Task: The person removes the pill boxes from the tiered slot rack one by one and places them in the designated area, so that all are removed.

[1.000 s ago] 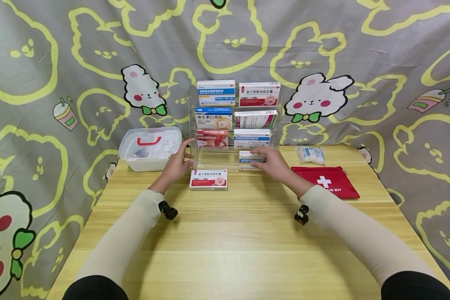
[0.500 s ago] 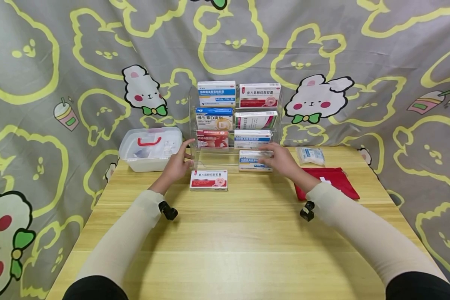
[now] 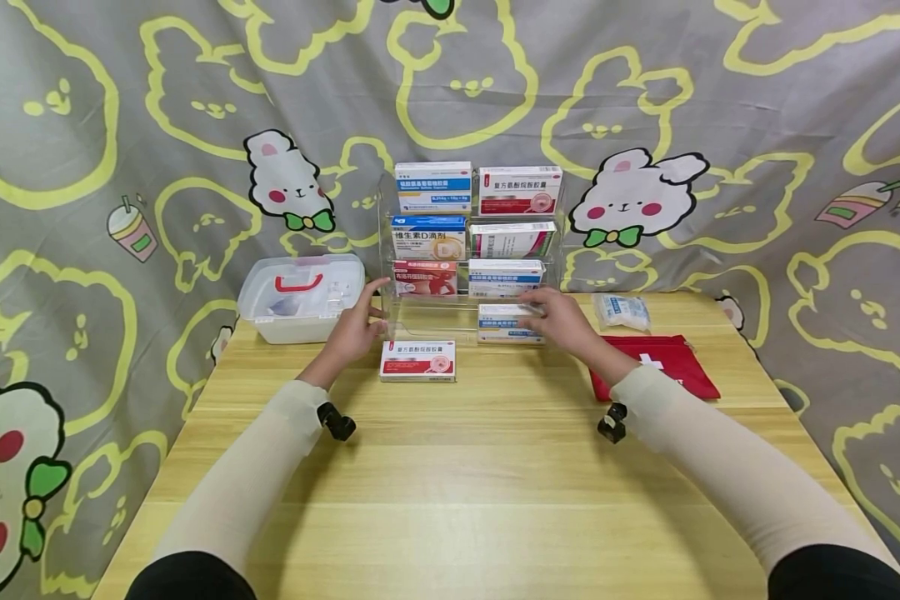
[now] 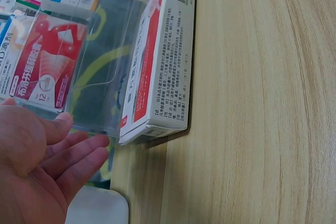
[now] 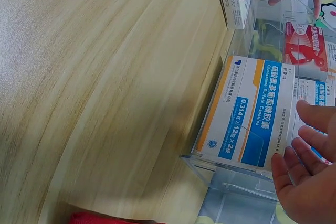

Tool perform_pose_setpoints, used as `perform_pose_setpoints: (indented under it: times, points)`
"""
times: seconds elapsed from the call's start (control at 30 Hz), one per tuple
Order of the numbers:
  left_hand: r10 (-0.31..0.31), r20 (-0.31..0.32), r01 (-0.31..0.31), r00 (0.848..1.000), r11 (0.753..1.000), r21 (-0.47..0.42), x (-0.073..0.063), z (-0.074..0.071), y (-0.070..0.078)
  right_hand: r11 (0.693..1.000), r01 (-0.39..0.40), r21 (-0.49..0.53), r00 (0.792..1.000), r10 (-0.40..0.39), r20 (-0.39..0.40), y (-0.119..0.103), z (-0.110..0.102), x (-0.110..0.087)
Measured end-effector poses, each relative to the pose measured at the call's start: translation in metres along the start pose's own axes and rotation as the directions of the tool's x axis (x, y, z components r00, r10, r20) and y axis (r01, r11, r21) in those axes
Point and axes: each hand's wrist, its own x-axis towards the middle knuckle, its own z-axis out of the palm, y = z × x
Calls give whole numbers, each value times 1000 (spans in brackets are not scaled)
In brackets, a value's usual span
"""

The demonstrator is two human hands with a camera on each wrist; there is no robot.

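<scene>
A clear tiered display rack [image 3: 429, 320] stands at the back of the table, holding several medicine boxes. My left hand [image 3: 355, 327] is at its left side, fingers extended; in the left wrist view the thumb lies near the red-and-white box [image 4: 52, 61] in the rack. My right hand [image 3: 564, 323] is at the rack's right end, over the lowest right pocket. There sits a blue-and-white glucosamine capsule box [image 5: 244, 114], its front facing out. The right fingertips are right at the box's upper corner, loosely bent and not wrapped round it.
A white-and-red medicine box [image 3: 417, 362] lies on the table before the rack's lower left pocket. At left stands a translucent case [image 3: 300, 321] with a red handle. A red first aid pouch [image 3: 682, 367] and a small clear packet [image 3: 621, 311] lie at right.
The glucosamine box, earlier between my right fingers, has settled into the lowest right pocket, its top slightly lower. My right hand has shifted right and its fingers have loosened. The left hand stays put.
</scene>
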Motion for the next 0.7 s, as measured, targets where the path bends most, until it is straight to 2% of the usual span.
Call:
perform_pose_setpoints:
  times: [0.47,0.7]
  points:
    - [2,2,-2,1000,1000,1,1,1,-2,1000,-17,-25,1000,17,-14,0,1,0]
    - [-4,5,4,1000,1000,6,-1,1,0,999,7,-51,1000,-7,3,1,4,3]
